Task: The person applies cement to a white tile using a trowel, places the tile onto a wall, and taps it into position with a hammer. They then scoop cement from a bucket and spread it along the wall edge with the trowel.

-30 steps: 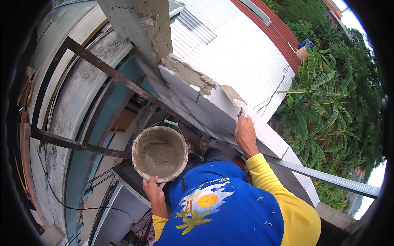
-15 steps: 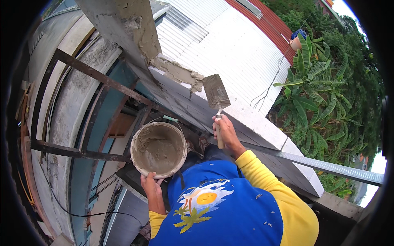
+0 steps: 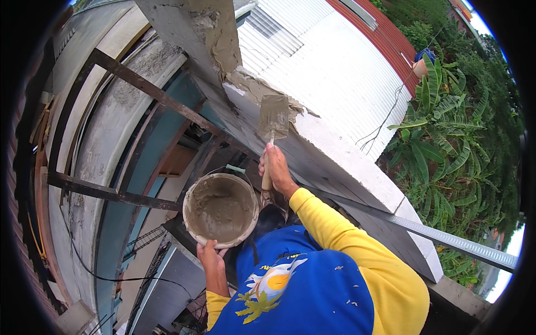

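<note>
My right hand (image 3: 277,170) is closed round the wooden handle of a brick trowel (image 3: 274,116), its flat blade coated with grey mortar. The blade is over the near edge of the block wall (image 3: 357,164), beside the fresh mortar (image 3: 251,86) spread along its top; whether it touches cannot be told. With my left hand (image 3: 212,258) I grip the lower rim of a round bucket (image 3: 228,244), thumb on the rim and fingers underneath. Wet mortar (image 3: 219,207) lies inside it. The bucket's wire handle with a green grip (image 3: 235,168) rests at its far side.
A rough concrete post (image 3: 192,33) rises at the wall's far end. On the left stands a rusty metal frame (image 3: 156,95). A metal channel (image 3: 446,237) crosses at right. Beyond the wall are a white corrugated roof (image 3: 324,67) and banana plants (image 3: 441,145).
My right hand has drawn the trowel left and nearer, uncovering mortar on the wall top where the blade was. My left hand keeps its hold on the bucket. The whole view has shifted slightly.
</note>
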Tool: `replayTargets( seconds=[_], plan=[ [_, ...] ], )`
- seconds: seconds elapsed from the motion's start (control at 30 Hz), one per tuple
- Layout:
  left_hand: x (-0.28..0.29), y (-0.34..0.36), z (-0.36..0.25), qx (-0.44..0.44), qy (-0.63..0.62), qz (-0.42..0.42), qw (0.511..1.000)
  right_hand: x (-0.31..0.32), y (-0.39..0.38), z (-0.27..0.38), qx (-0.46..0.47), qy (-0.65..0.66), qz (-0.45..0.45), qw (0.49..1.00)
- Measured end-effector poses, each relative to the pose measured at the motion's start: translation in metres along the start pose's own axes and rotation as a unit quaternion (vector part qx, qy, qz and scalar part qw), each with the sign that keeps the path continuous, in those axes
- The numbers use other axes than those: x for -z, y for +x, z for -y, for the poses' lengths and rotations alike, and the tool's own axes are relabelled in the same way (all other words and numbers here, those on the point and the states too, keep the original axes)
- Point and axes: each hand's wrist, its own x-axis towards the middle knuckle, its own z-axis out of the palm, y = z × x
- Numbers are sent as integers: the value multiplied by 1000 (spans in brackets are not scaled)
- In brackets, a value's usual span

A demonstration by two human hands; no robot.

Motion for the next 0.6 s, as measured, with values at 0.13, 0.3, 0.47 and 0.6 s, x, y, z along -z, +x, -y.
replayTargets(
  seconds=[0.13,0.3,0.47,0.6],
  plan=[
    [13,4,6,4,6,-11,1000,-18,11,-7,-135,-55,34,989],
    [7,4,11,8,-4,-3,1000,24,-35,-38,173,-387,-76,902],
    [-6,1,10,5,4,18,1000,81,-14,-25,227,-432,-251,836],
    [-28,-8,0,6,26,44,999,125,14,-59,180,-425,-270,845]
  ],
)
